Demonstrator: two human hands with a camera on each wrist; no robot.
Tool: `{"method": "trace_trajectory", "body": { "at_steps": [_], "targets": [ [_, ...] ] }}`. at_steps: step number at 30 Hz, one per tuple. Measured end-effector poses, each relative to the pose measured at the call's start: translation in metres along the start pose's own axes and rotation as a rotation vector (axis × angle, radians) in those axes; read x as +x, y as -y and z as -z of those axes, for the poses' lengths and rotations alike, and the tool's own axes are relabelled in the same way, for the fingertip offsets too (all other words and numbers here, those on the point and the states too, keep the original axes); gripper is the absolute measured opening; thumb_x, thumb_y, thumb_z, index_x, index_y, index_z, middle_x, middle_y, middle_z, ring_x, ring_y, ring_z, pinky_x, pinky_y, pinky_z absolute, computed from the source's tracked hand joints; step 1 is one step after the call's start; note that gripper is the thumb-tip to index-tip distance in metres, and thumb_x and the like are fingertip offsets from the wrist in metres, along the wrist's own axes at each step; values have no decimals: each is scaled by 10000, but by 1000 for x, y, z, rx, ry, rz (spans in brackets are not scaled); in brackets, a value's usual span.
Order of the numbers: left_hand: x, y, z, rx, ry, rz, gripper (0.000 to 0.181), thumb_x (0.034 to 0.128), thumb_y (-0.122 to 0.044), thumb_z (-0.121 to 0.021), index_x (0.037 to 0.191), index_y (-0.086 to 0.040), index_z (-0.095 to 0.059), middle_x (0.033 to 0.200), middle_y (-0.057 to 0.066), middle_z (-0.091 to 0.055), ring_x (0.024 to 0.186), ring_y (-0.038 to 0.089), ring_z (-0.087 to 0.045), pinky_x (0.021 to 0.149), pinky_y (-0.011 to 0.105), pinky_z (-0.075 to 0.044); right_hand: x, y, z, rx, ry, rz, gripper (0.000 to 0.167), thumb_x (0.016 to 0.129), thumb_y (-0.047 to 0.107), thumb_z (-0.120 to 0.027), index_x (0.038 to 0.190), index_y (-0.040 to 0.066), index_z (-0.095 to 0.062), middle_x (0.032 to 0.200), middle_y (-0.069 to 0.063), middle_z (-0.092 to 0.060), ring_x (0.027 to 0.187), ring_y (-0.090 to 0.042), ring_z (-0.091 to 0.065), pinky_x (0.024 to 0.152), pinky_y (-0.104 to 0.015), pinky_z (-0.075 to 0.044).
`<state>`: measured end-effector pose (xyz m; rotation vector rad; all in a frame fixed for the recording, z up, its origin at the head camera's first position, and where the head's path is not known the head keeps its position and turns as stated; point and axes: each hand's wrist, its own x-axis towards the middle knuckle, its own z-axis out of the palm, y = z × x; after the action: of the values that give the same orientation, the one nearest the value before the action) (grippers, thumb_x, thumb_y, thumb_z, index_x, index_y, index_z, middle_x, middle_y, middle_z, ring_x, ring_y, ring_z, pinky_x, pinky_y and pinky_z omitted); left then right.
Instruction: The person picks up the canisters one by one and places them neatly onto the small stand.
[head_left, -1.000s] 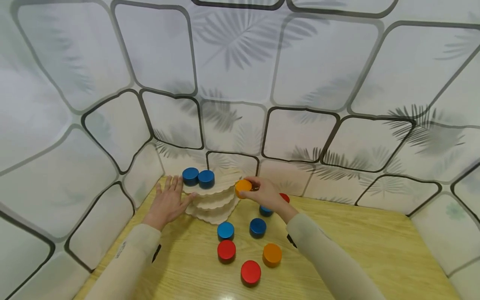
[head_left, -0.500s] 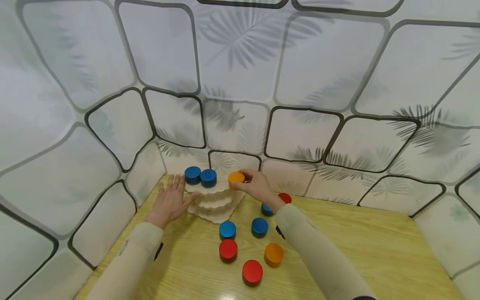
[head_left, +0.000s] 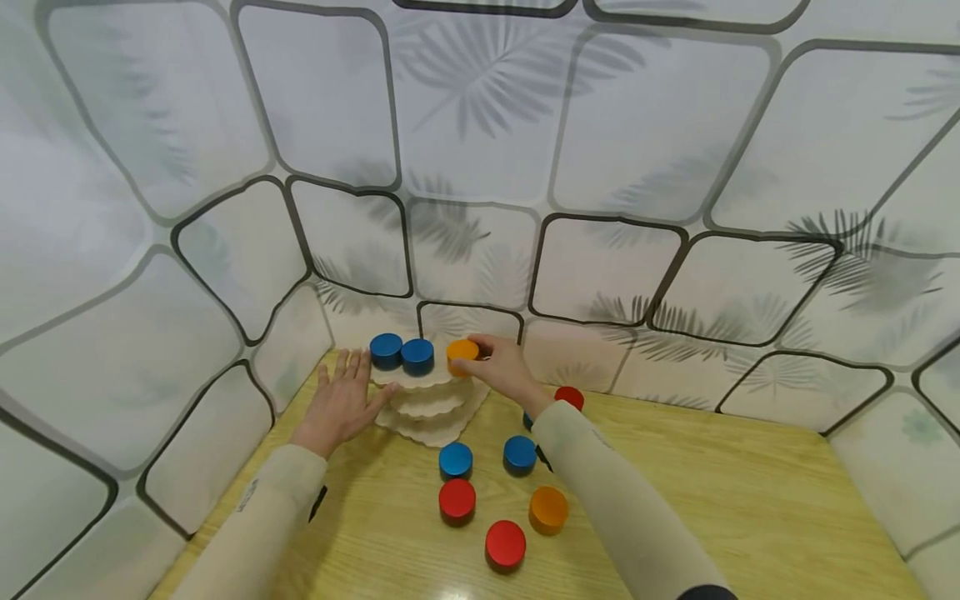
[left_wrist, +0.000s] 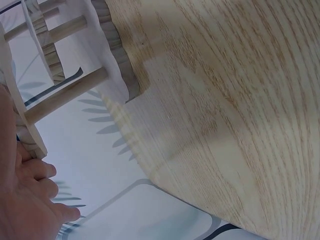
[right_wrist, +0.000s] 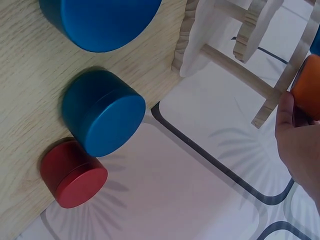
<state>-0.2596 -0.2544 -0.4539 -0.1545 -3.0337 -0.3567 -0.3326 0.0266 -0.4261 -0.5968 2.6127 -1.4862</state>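
A three-tier wooden stand point(head_left: 429, 406) with wavy edges stands in the table's back left corner. On its top tier sit two blue round tins point(head_left: 402, 355), side by side at the left. My right hand point(head_left: 504, 371) pinches an orange tin point(head_left: 460, 357) between thumb and fingers at the right part of that tier; whether its base touches the board is hard to tell. My left hand point(head_left: 341, 404) lies at the stand's left side with fingers extended, its thumb by the front edge. The left wrist view shows its fingers point(left_wrist: 45, 187) against the top board's edge.
Loose tins stand on the wooden table point(head_left: 712, 500) in front and to the right: a light blue tin point(head_left: 455, 460), a darker blue tin point(head_left: 519, 455), red tins point(head_left: 505, 544) and another orange tin point(head_left: 548, 509). Patterned walls point(head_left: 600, 275) rise behind and at the left.
My right hand has carried the orange tin leftward from beside the stand's right edge to over the top tier, nearer the blue tins. The left hand has stayed in place.
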Motion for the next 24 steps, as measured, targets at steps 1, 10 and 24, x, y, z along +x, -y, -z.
{"method": "trace_trajectory", "body": {
  "at_steps": [1, 10, 24],
  "targets": [
    [0, 0, 0, 2, -1, -1, 948, 1084, -653, -377, 1642, 93, -202, 1707, 315, -214, 1599, 523, -155, 1233, 764, -151, 0, 0, -1, 0, -1, 1, 560, 948, 285, -807, 1441, 69, -648, 1308, -126, -727, 1108, -262, -711, 923, -365, -606],
    [0, 0, -1, 13, -2, -3, 951, 1086, -653, -372, 1635, 106, -208, 1708, 313, -210, 1600, 524, -140, 1235, 761, -151, 4, 4, -6, 13, -9, -23, 583, 954, 293, -805, 1458, 58, -629, 1333, -131, -718, 1159, -279, -707, 973, -397, -597],
    [-1, -1, 1, 11, -4, -6, 949, 1088, -647, -375, 1634, 110, -205, 1704, 321, -212, 1599, 524, -148, 1232, 765, -152, 9, 7, -14, 31, -13, -2, 518, 967, 296, -795, 1406, 57, -659, 1249, -121, -739, 1065, -251, -713, 889, -347, -607]
  ]
}}
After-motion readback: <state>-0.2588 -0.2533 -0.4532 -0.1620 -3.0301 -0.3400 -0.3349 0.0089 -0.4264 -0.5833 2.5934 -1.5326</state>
